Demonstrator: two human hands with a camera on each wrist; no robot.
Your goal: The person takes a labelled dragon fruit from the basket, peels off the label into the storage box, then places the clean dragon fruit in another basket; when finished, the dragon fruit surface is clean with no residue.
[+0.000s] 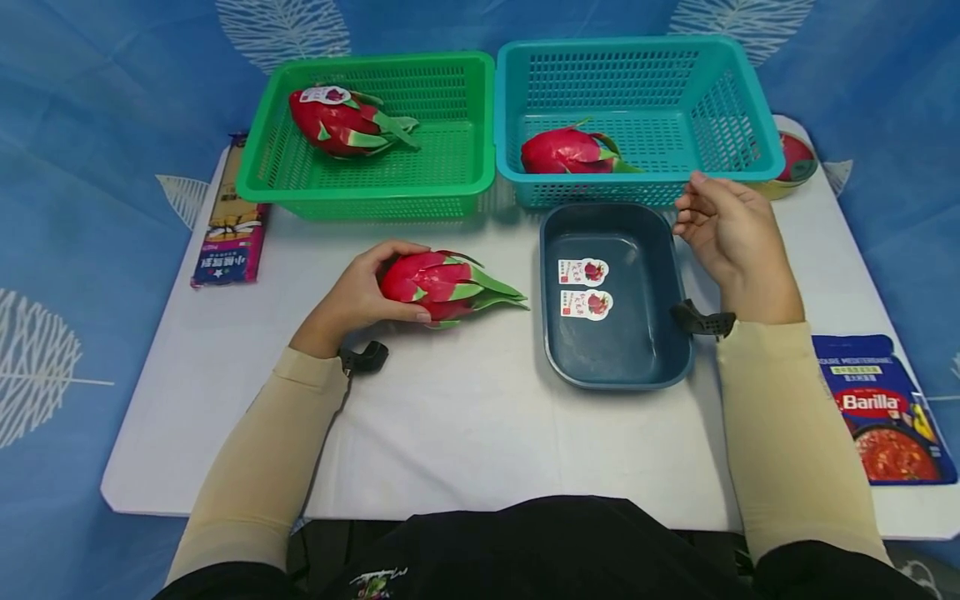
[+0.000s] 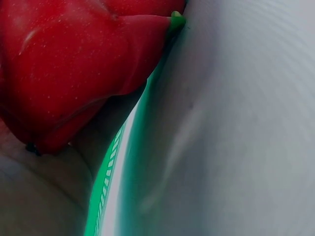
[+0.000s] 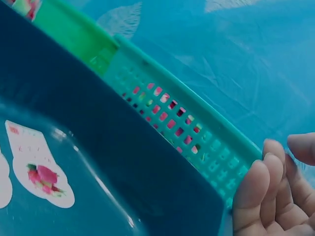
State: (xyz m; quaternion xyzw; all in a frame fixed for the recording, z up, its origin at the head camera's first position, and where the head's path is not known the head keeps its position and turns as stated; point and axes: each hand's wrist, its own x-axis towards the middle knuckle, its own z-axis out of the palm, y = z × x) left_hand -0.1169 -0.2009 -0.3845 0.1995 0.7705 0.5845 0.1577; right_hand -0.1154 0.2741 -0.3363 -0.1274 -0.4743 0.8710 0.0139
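Observation:
My left hand (image 1: pixel 365 287) grips a red dragon fruit (image 1: pixel 435 287) by its rounded end, close over the white table, its green leaf tips pointing right. The fruit's red skin (image 2: pixel 74 64) fills the upper left of the left wrist view. My right hand (image 1: pixel 738 233), loosely curled and holding nothing, hovers by the front right of the blue basket (image 1: pixel 600 179). Below and left of it stands a dark blue tub (image 1: pixel 618 354). Inside the tub lie two white dragon-fruit stickers (image 1: pixel 583 272), one above the other.
A green basket (image 1: pixel 367 202) at back left holds a stickered dragon fruit (image 1: pixel 337 125). Another dragon fruit (image 1: pixel 566 152) lies in the blue basket. A noodle-like packet (image 1: pixel 228 225) sits left, a Barilla pouch (image 1: pixel 885 408) right, and a can (image 1: pixel 797 158) behind.

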